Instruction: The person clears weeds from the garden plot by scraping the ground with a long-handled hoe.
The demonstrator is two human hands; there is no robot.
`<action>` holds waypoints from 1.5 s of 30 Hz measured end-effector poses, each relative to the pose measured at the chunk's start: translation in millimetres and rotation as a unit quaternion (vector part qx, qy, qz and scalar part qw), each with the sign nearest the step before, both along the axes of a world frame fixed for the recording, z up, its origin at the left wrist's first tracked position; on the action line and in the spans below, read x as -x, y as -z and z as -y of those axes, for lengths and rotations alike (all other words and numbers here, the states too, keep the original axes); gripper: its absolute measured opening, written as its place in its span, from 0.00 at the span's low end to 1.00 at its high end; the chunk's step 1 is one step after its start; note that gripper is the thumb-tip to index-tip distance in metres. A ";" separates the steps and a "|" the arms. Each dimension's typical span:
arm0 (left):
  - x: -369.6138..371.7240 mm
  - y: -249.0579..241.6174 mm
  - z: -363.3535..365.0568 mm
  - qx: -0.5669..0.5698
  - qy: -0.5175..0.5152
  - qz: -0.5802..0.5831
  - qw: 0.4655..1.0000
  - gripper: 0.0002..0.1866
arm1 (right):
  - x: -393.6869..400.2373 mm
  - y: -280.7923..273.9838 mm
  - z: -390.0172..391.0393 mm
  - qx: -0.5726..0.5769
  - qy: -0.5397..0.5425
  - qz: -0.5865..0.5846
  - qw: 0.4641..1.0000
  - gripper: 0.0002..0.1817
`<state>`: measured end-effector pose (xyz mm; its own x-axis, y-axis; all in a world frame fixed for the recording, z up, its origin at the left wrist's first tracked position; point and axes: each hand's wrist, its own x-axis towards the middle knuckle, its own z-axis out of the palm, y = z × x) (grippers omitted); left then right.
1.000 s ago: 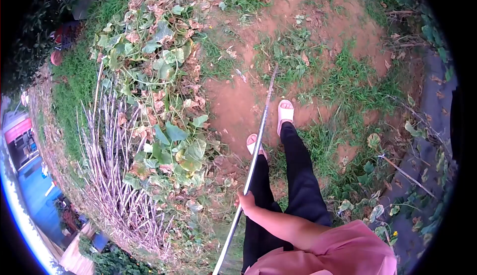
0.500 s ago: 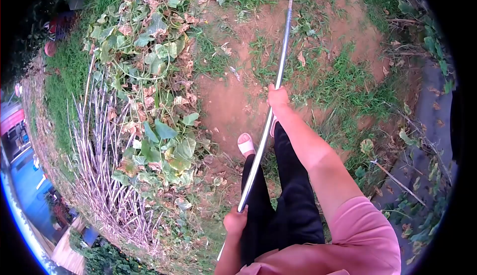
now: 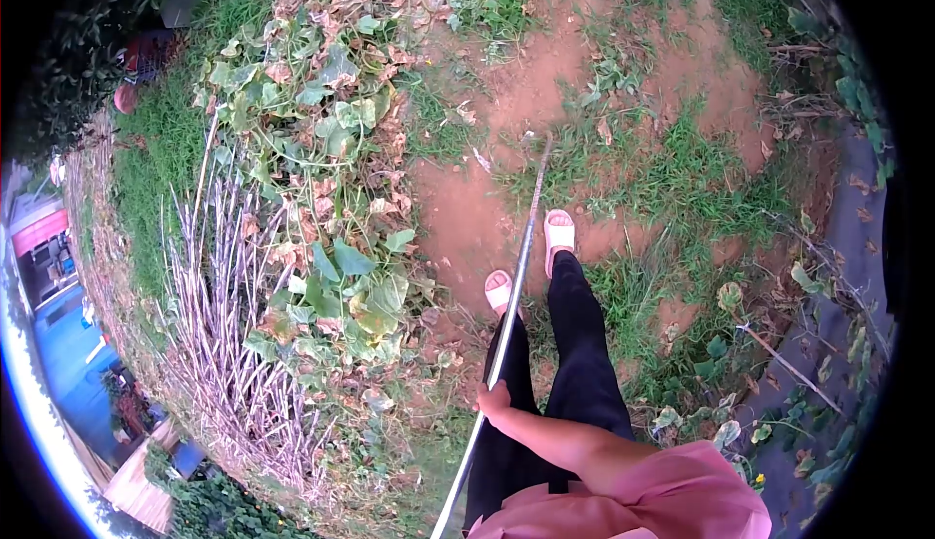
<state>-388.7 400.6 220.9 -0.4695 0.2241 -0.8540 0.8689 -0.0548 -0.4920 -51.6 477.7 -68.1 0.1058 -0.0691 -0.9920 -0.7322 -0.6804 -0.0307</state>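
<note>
A long silvery-handled hoe (image 3: 521, 264) slants down across my front, its head near the ground ahead of my feet. The blade is small and hard to make out at this angle. My right hand (image 3: 494, 400) is closed around the lower part of the handle, in front of my dark trousers. Below that grip the handle runs on to the bottom edge of the view. My left hand does not show.
Leafy vines with dry leaves (image 3: 341, 140) and a heap of dry stalks (image 3: 229, 305) lie to the left. Grass (image 3: 672, 169) grows on the right, beside a dark sheet (image 3: 857, 208). My pink sandals (image 3: 559, 232) stand on bare soil (image 3: 453, 218).
The hoe has been drawn back toward me, its head now nearer my feet. My right hand has come down close to my body. My left hand has left the view, and my right foot shows forward.
</note>
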 end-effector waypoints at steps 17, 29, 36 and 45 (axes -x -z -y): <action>-436.5 256.3 -157.1 -0.101 -0.112 0.251 0.956 0.22 | -441.4 197.0 -202.3 -0.025 -0.120 0.380 0.917 0.19; -171.4 38.1 6.9 -0.051 -0.060 0.100 0.992 0.21 | -176.6 26.8 -10.6 0.029 0.012 0.104 0.994 0.16; -361.2 181.0 -120.0 -0.103 -0.019 0.236 0.966 0.22 | -385.9 79.5 -140.2 -0.036 -0.063 0.291 0.954 0.19; -196.0 238.8 -73.2 -0.065 -0.220 0.210 0.950 0.24 | -191.0 123.5 -170.4 0.020 -0.239 0.338 0.910 0.16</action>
<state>-192.7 473.7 -18.0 -0.1667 0.2015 -0.9652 0.9146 0.3973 -0.0750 139.4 648.1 -191.6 0.7190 0.1108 -0.6861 -0.1753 -0.9264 -0.3333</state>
